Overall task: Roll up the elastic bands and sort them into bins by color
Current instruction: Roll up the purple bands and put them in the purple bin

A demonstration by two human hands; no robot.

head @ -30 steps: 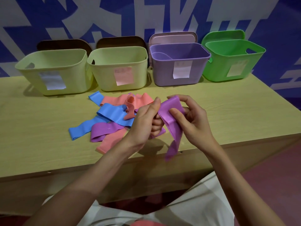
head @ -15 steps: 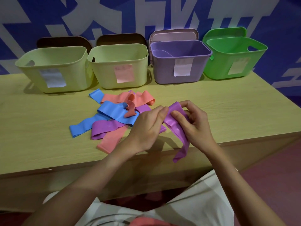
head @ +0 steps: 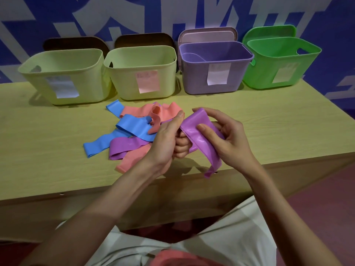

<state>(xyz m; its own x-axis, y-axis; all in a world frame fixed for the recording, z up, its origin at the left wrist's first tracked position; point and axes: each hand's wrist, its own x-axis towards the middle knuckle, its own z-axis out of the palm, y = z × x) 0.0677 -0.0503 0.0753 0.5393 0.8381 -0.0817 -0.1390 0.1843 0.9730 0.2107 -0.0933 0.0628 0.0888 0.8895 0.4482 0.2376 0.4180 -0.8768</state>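
The purple band [head: 199, 135] is held above the front edge of the worktop [head: 269, 120], between both hands. The left hand [head: 169, 139] has a curled grip on the band's upper end; the right hand [head: 226, 137] pinches it w/ thumb and fingers, tail hanging free below. Material looks thin, light, limp and glossy, so prob. slippery and stretchy; it sags w/o support. Best hold: pinch across the flat width near the top end, keep tension while rolling. The purple bin [head: 215, 73] stands at the rear, apart from the pile of loose bands [head: 132, 129].
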